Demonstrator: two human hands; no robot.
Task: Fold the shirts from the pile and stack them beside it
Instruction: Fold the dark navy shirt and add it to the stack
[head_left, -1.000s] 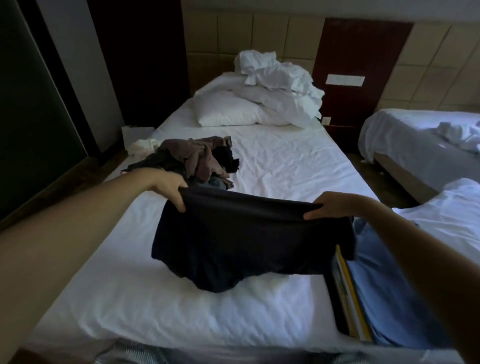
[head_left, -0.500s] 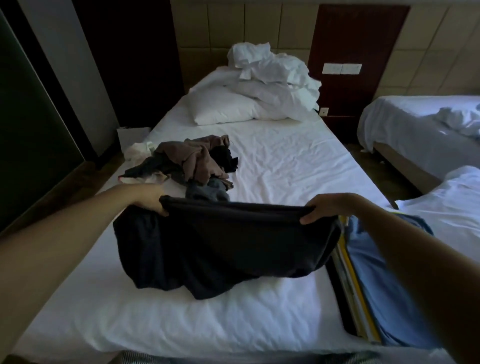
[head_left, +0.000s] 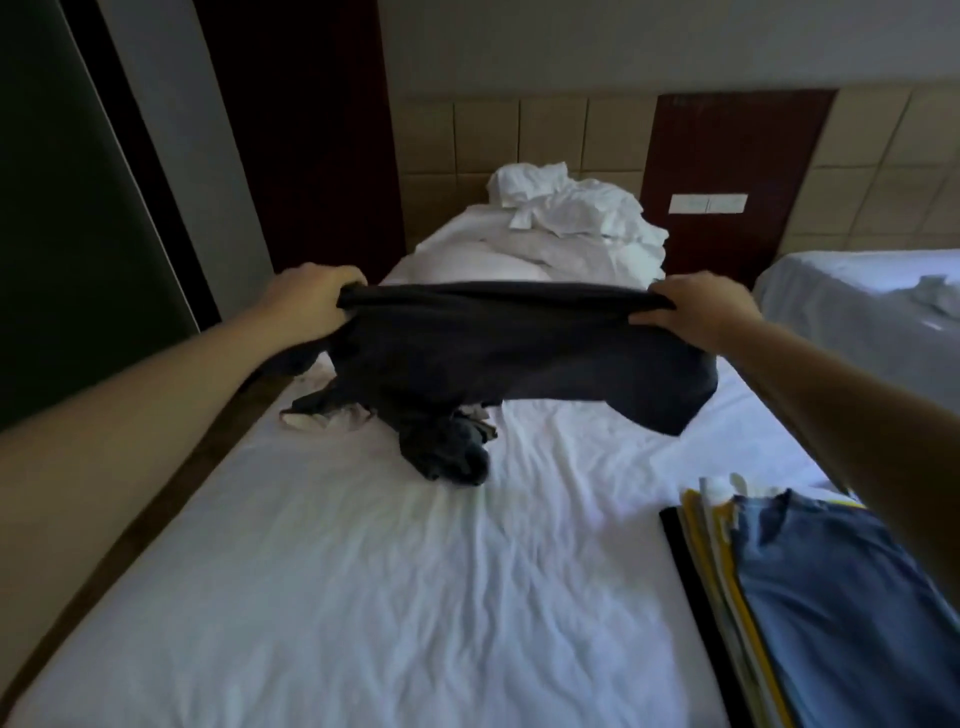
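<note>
I hold a black shirt (head_left: 519, 353) stretched out in the air above the white bed (head_left: 363, 597). My left hand (head_left: 311, 299) grips its upper left corner and my right hand (head_left: 706, 309) grips its upper right corner. The shirt's body billows and hangs in front of the pile of unfolded clothes (head_left: 441, 441), hiding most of it. A stack of folded shirts (head_left: 810, 597) lies at the bed's near right, with a blue one on top and yellow and white edges below it.
White pillows and crumpled bedding (head_left: 571, 218) fill the head of the bed by the padded headboard. A second bed (head_left: 857, 312) stands on the right. A dark wall and door frame run along the left.
Both hands have lifted the black shirt up off the bed and away from me, spreading it in the air. The view has tilted, bringing the folded stack further into sight.
</note>
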